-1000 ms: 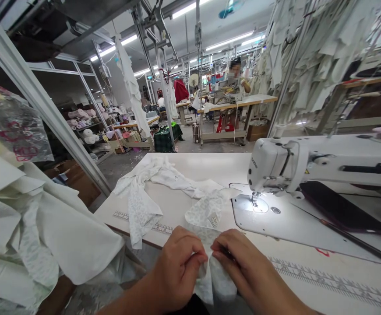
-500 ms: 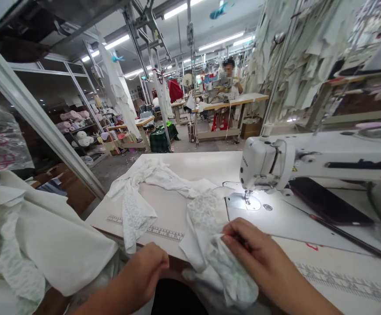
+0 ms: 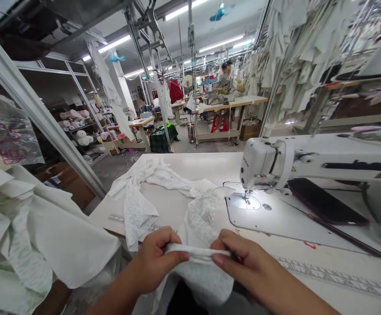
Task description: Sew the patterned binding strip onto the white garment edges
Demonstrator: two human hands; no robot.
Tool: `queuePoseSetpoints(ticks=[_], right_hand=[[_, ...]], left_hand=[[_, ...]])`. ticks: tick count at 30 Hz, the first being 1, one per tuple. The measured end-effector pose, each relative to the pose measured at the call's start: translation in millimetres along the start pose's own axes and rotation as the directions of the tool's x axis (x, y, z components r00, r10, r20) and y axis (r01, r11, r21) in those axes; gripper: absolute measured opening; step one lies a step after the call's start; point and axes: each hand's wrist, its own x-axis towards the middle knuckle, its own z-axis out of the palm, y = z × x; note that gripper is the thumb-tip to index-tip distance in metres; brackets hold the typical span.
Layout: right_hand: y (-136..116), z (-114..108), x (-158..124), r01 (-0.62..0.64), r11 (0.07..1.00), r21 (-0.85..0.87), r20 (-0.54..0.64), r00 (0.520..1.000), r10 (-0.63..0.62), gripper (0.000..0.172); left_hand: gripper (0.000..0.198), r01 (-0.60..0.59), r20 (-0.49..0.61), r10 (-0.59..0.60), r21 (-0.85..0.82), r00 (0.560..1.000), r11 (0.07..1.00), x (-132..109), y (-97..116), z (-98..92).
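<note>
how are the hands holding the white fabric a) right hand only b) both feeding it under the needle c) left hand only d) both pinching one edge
d: the left hand and the right hand both pinch one edge of the white fabric, away from the sewing machine.

A black label on the sewing machine arm reads "brother".

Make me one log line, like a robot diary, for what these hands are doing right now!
left hand: pinches white patterned fabric | right hand: pinches same fabric | beside: white sewing machine
</note>
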Motion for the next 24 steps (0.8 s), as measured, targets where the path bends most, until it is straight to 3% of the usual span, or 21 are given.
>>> queuePoseSetpoints(ticks=[3,6,10,16,18,24], right_hand=[[5.4,4.6,-0.7,-0.010,0.995,0.102,0.038,0.999,0.006,0.027],[11.0,12.0,3.3,-0.040,0.985,0.168,0.025,0.999,0.036,0.029],[11.1,19.1,9.1,-0.069,0.989,0.128,0.012,0.998,0.068,0.029],[5.0,22.2,9.2,-0.058,0.997,0.046,-0.018,0.998,0.058,0.032],[6.4,22.7,9.2,-0.040,0.998,0.045,-0.023,0.999,0.041,0.032],[11.4,23.1,11.2,-0.064,0.994,0.084,-0.024,0.998,0.066,0.032]], left_hand=[[0.014,0.031,0.042,-0.038,0.147,0.998,0.989,3.0,0.6,-15.6],[0.002,0.023,0.038,-0.036,0.300,0.999,0.954,3.8,0.4,-14.9],[0.031,-0.052,0.087,0.035,0.202,0.996,0.978,5.0,7.2,0.4],[0.031,-0.090,0.032,0.087,0.152,0.996,0.984,10.5,11.8,20.6],[0.031,-0.145,0.034,0.142,0.160,0.989,0.976,10.3,8.7,20.8],[0.033,-0.145,0.064,0.135,0.197,0.989,0.970,7.1,1.6,16.1]])
